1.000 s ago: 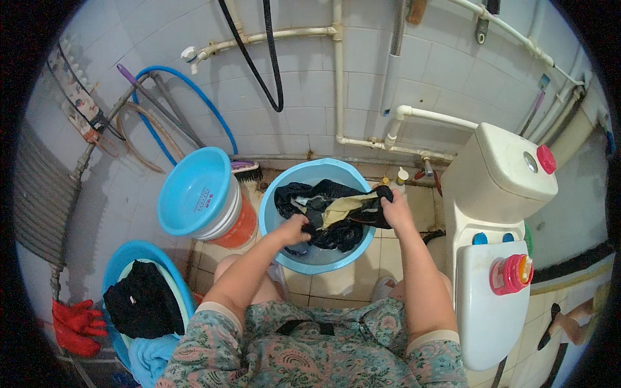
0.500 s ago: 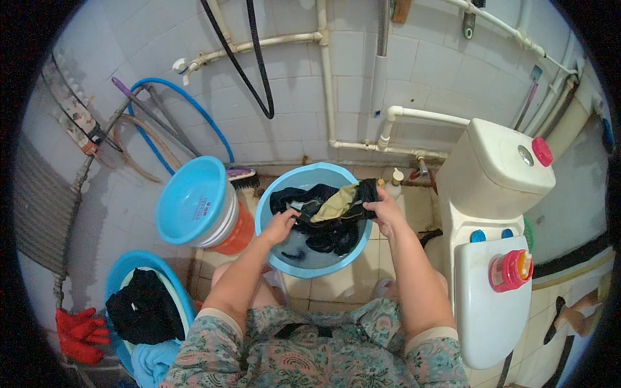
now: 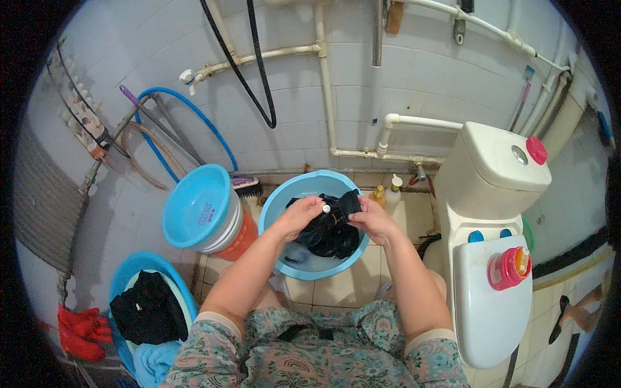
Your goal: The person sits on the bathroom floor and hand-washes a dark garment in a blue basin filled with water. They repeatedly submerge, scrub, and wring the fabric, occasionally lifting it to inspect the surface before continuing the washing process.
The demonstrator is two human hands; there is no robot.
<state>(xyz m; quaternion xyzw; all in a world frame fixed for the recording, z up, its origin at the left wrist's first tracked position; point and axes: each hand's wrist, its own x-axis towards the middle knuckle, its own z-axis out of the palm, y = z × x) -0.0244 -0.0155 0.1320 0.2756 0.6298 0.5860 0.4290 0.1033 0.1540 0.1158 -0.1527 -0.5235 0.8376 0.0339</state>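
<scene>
A light blue basin [image 3: 315,272] on the floor in front of me holds cloudy water and a dark, wet garment [image 3: 330,239]. Above the far side of the basin, my right hand [image 3: 376,220] pinches a black edge of this garment, lifted out of the water. My left hand [image 3: 301,216] is closed on the garment's other side. At its fingertips shows a small, round, whitish spot that looks like a button [image 3: 326,209]. The rest of the cloth hangs bunched in the basin, partly under water.
Left of the basin stand an orange bucket [image 3: 240,238] topped by a blue basin [image 3: 198,205], and a tub [image 3: 118,275] with black clothes [image 3: 147,307]. Red gloves [image 3: 84,333] hang nearby. Pump bottles [image 3: 393,193] stand behind; on the right is a toilet [image 3: 495,323] with a pink jar [image 3: 508,270].
Both hands have shifted: the left has come rightward along the garment, closer to the right. The yellowish inner panel that lay spread between them no longer shows. The view has tilted slightly.
</scene>
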